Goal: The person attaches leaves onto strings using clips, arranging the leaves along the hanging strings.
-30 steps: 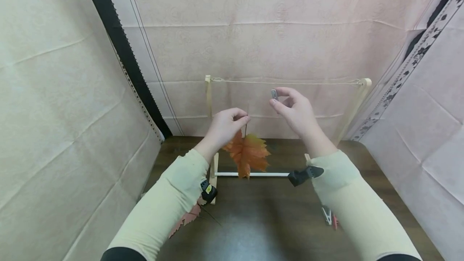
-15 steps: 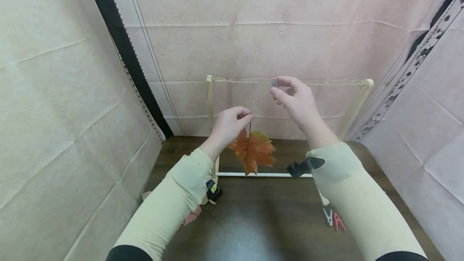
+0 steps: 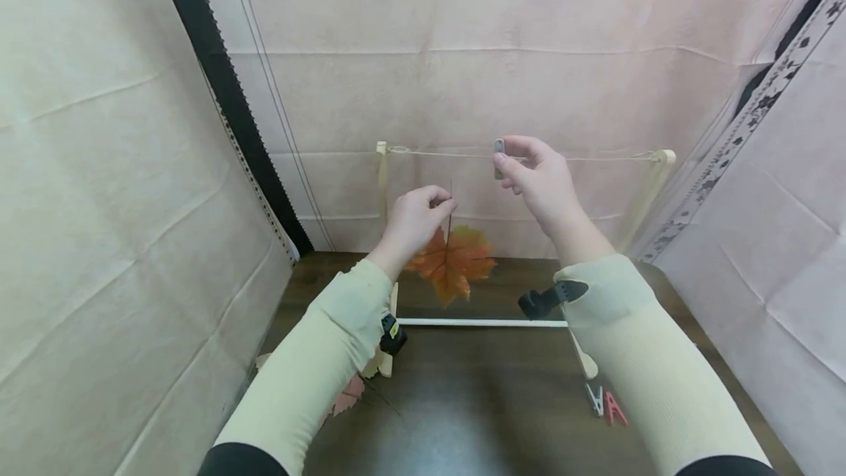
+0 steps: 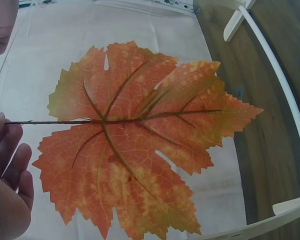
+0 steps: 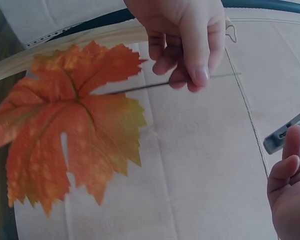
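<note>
My left hand [image 3: 416,219] pinches the thin dark stem of an orange artificial maple leaf [image 3: 454,263], which hangs below the fingers with its stem upward. In the left wrist view, the leaf [image 4: 130,145] shows green-yellow edges and dark veins. To the right and a little higher, my right hand [image 3: 543,178] holds a grey clothespin [image 3: 499,159] between thumb and fingers. Both hands are near a thin string [image 3: 436,154], and the clothespin overlaps its line in the head view. The right wrist view shows the clothespin [image 5: 288,132] beside the string [image 5: 248,112], apart from the leaf.
Wooden posts [image 3: 644,197] hold the string's ends, with a white rod [image 3: 482,323] low between them. A white clothespin [image 3: 595,399] and a red clothespin [image 3: 615,408] lie on the dark table [image 3: 456,402]. A pinkish leaf [image 3: 346,397] lies partly under the left sleeve.
My right hand has risen with the clothespin to about the string's height. My left hand has lifted the leaf slightly, and the leaf has swung a little.
</note>
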`<action>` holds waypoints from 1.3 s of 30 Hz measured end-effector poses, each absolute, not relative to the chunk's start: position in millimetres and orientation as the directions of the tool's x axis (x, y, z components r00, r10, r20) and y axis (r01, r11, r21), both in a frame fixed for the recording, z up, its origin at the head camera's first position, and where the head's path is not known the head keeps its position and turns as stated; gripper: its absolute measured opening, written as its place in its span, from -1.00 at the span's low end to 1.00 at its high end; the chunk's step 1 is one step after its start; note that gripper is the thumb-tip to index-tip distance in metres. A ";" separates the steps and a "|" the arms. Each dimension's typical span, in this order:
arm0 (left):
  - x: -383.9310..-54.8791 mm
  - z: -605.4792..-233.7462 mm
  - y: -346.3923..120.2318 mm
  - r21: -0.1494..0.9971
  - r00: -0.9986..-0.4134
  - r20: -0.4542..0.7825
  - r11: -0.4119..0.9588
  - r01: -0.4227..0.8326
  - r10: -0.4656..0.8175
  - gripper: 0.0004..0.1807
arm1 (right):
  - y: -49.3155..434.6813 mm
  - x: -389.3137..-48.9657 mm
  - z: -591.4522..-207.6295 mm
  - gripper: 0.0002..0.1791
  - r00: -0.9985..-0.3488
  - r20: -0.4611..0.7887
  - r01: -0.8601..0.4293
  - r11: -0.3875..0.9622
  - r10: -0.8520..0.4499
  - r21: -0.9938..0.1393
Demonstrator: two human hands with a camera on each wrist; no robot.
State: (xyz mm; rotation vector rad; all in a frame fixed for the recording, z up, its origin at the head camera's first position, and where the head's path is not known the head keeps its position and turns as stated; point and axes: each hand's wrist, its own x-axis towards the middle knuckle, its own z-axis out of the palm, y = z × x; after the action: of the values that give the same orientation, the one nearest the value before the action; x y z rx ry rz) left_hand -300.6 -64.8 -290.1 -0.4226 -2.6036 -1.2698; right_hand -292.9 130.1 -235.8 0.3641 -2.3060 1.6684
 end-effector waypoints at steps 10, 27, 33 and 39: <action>-313.4 -284.5 -60.0 0.738 -0.948 0.300 0.603 0.302 0.109 -0.74 | 123.9 -298.2 -233.7 -0.47 -0.946 0.320 -0.320 0.271 -0.046 -0.908; -317.6 -279.2 -51.5 0.744 -0.952 0.293 0.604 0.285 0.089 -0.74 | 110.6 -307.1 -219.5 -0.50 -0.946 0.322 -0.322 0.236 -0.039 -0.917; -318.9 -280.6 -51.5 0.744 -0.950 0.298 0.601 0.291 0.091 -0.74 | 102.9 -311.1 -216.4 -0.62 -0.939 0.341 -0.341 0.183 -0.032 -0.922; -317.9 -279.6 -53.2 0.734 -0.942 0.317 0.602 0.314 0.105 -0.74 | 98.9 -312.1 -217.5 -0.71 -0.925 0.379 -0.380 0.134 -0.032 -0.915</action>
State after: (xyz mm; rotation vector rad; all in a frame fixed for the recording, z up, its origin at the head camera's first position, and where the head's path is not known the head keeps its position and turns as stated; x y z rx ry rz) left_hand -317.9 -53.2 -279.6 -0.3450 -2.5889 -1.2551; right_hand -312.1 98.9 -217.5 0.4029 -2.1464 1.8631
